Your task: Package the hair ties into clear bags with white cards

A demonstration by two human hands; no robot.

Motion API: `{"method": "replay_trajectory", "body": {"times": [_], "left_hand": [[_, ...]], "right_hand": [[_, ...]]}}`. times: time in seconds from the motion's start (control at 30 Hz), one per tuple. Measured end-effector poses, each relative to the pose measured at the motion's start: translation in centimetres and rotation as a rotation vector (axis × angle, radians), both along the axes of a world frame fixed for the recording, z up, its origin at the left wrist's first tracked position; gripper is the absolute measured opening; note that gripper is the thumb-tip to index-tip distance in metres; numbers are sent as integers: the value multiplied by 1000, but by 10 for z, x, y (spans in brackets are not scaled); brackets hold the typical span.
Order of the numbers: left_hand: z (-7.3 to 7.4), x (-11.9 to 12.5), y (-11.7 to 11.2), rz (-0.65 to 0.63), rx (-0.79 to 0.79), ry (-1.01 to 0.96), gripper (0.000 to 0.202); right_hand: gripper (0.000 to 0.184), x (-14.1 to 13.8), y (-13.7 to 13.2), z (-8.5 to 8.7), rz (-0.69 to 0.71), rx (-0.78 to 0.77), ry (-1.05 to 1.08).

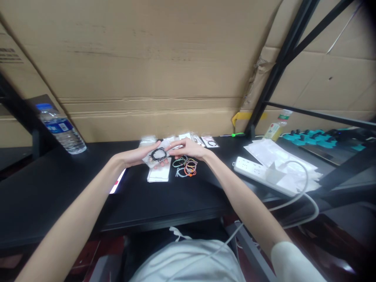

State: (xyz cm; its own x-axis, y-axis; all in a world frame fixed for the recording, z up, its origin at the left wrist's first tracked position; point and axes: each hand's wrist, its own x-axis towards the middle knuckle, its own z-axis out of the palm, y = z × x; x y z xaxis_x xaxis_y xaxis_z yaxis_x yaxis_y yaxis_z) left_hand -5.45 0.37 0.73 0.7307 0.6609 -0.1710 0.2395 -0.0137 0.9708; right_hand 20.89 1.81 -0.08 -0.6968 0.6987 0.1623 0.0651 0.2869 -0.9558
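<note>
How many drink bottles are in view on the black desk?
2: a clear water bottle at the far left, and a yellowish bottle at the right by the black frame.

A black bench (44,188) stands against a wall of stacked cardboard boxes (152,66), with a black metal rack frame (276,66) at right.

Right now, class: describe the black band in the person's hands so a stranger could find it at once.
Start at the black desk before the cardboard wall. At its middle, both hands meet: the left hand and right hand hold a small white card. The black band lies on that card, unlike the coloured bands loose on the desk beside it.
</note>
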Motion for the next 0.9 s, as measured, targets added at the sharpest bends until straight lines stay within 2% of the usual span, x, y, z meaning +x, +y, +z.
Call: {"method": "replay_trajectory", "body": {"times": [0.17,0.33,0.53,0.9], "left_hand": [[-2,-1,2,44,-16,14,64],[1,-1,0,32,-14,15,65],[7,-2,-4,27,-14,51,65],[16,-7,-7,119,4,176,70]], "right_hand": [[31,-3,3,-4,16,18,-1],[32,-1,4,-3,-15,57,-35],[34,5,4,-1,-12,5,-1],[34,43,9,11,-210,33,-20]]}}
